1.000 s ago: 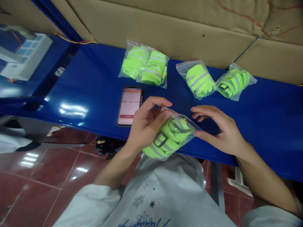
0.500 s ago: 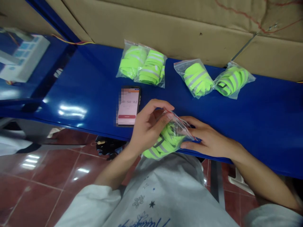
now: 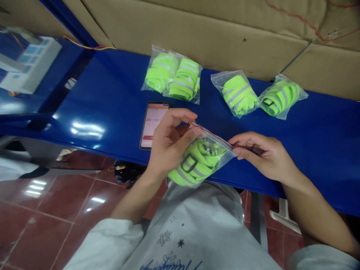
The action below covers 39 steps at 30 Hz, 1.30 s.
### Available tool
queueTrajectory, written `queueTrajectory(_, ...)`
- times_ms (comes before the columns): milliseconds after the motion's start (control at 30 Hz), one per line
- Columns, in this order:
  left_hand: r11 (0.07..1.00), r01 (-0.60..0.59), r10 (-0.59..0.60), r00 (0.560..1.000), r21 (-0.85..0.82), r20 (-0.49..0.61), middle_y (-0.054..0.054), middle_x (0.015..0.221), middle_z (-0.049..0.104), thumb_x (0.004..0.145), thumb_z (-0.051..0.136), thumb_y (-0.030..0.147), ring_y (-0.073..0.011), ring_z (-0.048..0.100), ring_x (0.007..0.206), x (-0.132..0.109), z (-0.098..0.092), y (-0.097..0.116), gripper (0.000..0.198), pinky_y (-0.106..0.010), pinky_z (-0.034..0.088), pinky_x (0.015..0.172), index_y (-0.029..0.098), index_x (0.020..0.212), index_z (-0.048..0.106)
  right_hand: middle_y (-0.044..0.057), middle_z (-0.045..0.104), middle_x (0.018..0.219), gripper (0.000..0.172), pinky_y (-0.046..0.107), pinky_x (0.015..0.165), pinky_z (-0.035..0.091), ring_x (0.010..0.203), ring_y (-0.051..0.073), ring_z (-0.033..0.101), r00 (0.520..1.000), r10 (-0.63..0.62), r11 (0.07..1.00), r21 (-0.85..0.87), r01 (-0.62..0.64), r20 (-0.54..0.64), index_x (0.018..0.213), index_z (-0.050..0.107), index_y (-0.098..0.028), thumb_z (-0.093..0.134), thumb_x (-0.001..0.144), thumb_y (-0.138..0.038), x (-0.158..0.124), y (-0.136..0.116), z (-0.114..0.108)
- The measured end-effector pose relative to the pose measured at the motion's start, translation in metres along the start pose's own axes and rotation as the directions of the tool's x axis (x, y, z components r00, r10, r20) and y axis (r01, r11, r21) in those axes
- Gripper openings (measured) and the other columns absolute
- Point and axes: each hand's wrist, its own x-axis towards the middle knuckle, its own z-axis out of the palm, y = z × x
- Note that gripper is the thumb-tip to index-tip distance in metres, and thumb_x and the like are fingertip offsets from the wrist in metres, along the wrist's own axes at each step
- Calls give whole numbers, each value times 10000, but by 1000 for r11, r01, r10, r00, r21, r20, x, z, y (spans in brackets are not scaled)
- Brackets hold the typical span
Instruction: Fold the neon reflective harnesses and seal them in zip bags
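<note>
A clear zip-lock bag with a red strip along its top hangs between my hands at the table's front edge. Inside it lies a rolled neon-yellow reflective strap with grey stripes and a black buckle. My left hand pinches the bag's upper left corner between thumb and fingers. At the other end of the red strip, my right hand pinches the right corner. The bag's mouth is drawn straight, its two sides lying together.
Several similar bagged straps lie along the back of the blue table, against a cardboard panel. A phone showing a timer sits beside my left hand, partly covered. A white power strip is at far left.
My right hand has moved from the bag's mouth out to its right corner and closed there. The bag's top has gone from gaping to straight and flat.
</note>
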Motion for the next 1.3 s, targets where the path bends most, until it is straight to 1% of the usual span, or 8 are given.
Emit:
queueTrajectory(100, 1000, 7, -7, 1000, -9, -12, -24, 964, 635, 853, 816, 281, -150, 676, 852, 2, -2, -1, 238, -277, 610, 758, 240, 1032, 664, 22, 761, 954, 276, 236, 713, 586, 772, 132, 705, 1000, 13, 999, -39, -12, 27, 1188, 707, -240, 722, 941, -363, 0, -2, -3)
queueTrajectory(267, 995, 35, -40, 998, -90, -52, 1, 959, 641, 879, 794, 293, -135, 695, 812, 3, -1, -4, 235, -299, 607, 799, 263, 1054, 640, 3, 713, 797, 213, 218, 626, 530, 679, 118, 644, 995, 65, 996, -66, -60, 75, 908, 722, -207, 725, 926, -419, 1, -3, -3)
queueTrajectory(367, 978, 151, -142, 987, -140, 74, -26, 1055, 650, 811, 857, 332, -157, 707, 896, 5, -4, -8, 417, -292, 609, 800, 274, 1154, 628, 7, 709, 820, 197, 222, 649, 519, 701, 118, 635, 999, 38, 998, -56, -37, 24, 906, 711, -206, 717, 934, -401, 1, -3, -2)
queueTrajectory(467, 949, 299, -270, 935, -98, 230, -59, 1160, 659, 705, 931, 301, -179, 723, 921, 5, -7, -15, 725, -271, 613, 745, 303, 1321, 548, 15, 711, 848, 194, 232, 671, 511, 726, 127, 629, 1000, 27, 997, -75, -27, 5, 900, 708, -208, 717, 935, -398, 2, -3, -4)
queueTrajectory(567, 933, 352, -316, 899, -72, 303, -44, 1058, 707, 681, 940, 225, -176, 726, 853, 4, -6, -19, 833, -249, 599, 682, 315, 1382, 498, 11, 683, 810, 221, 235, 649, 483, 707, 128, 599, 998, 55, 996, -71, -53, 25, 856, 687, -202, 732, 922, -408, 2, -1, -7)
queueTrajectory(767, 939, 323, -281, 918, -117, 278, -20, 945, 729, 610, 976, 186, -197, 728, 828, 5, -2, -15, 838, -277, 601, 702, 296, 1322, 548, 0, 628, 768, 282, 238, 607, 430, 676, 123, 548, 993, 102, 994, -49, -99, 59, 784, 625, -197, 732, 918, -421, 2, 1, -10)
queueTrajectory(1033, 975, 222, -204, 934, -30, 293, -33, 993, 724, 727, 912, 231, -199, 741, 878, 1, 0, -10, 779, -275, 590, 713, 294, 1369, 475, 3, 666, 855, 169, 222, 679, 490, 747, 121, 603, 999, 45, 999, -10, -45, -28, 938, 667, -218, 730, 929, -375, 5, 2, 0)
queueTrajectory(1300, 982, 188, -176, 932, -7, 317, -46, 1041, 726, 772, 879, 213, -205, 742, 925, -4, 4, -7, 763, -306, 603, 776, 298, 1397, 449, -13, 624, 722, 225, 206, 546, 409, 602, 88, 517, 993, 120, 990, 83, -118, -16, 843, 664, -190, 737, 917, -389, 6, 0, 0)
